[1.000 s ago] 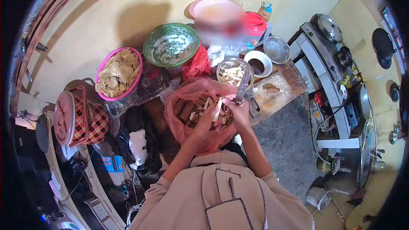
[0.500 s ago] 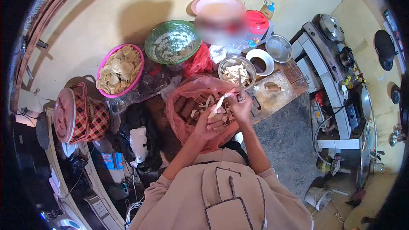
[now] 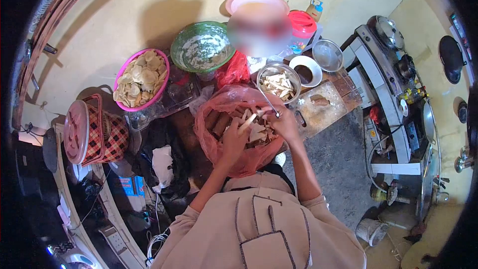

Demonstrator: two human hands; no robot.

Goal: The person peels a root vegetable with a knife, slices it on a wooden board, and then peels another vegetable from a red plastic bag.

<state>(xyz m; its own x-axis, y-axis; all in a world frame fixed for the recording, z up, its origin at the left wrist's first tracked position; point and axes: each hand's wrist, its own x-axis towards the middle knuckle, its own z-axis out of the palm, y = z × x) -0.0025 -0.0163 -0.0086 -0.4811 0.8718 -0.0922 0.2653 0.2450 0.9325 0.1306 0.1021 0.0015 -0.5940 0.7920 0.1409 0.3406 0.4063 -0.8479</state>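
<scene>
In my left hand (image 3: 234, 139) is a pale, peeled piece of cassava (image 3: 247, 123), with the fingers closed round its lower part. My right hand (image 3: 285, 125) grips a knife (image 3: 269, 102), whose thin metal length slants up and left; its cutting edge is hard to make out. Both hands are over an open red plastic bag (image 3: 206, 147). Inside the bag lie brown unpeeled roots (image 3: 217, 124) and loose peelings (image 3: 256, 134). Just beyond the hands, a metal bowl (image 3: 260, 73) holds pale cut pieces (image 3: 279, 85).
Beside the bowl is a floury board (image 3: 331, 112) with a dark-handled tool (image 3: 300, 118). Behind stand a white bowl of dark liquid (image 3: 315, 80), a green basin (image 3: 179, 52) and a pink basket of pale slices (image 3: 119, 82). A stove (image 3: 371, 45) is at right.
Both hands have lowered slightly towards the bag, the left moving a little leftward. The knife has tipped from nearly upright to slanting left. The cassava piece remains in my left hand.
</scene>
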